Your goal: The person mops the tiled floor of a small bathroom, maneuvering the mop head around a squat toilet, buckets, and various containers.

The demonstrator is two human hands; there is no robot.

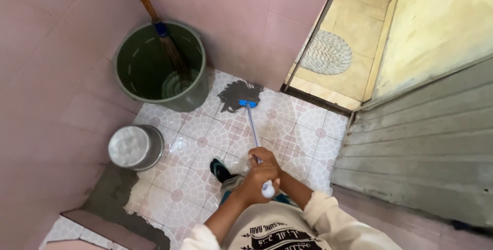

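Both hands, the left hand [252, 184] and right hand [265, 165], stack their fingers closed around the long thin blue-and-white mop handle [252, 127] for downward leverage, pressing its grey string mop head [239, 95] at 12 o'clock onto the wet patterned tile floor [303, 142], beside the dark green plastic bucket [160, 68] at 10 o'clock.

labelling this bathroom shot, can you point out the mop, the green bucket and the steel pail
mop [239, 95]: head view, on the grey mop head lying on the tiled floor.
green bucket [195, 96]: head view, on its outer wall, front right side.
steel pail [128, 146]: head view, on its shiny upturned base.
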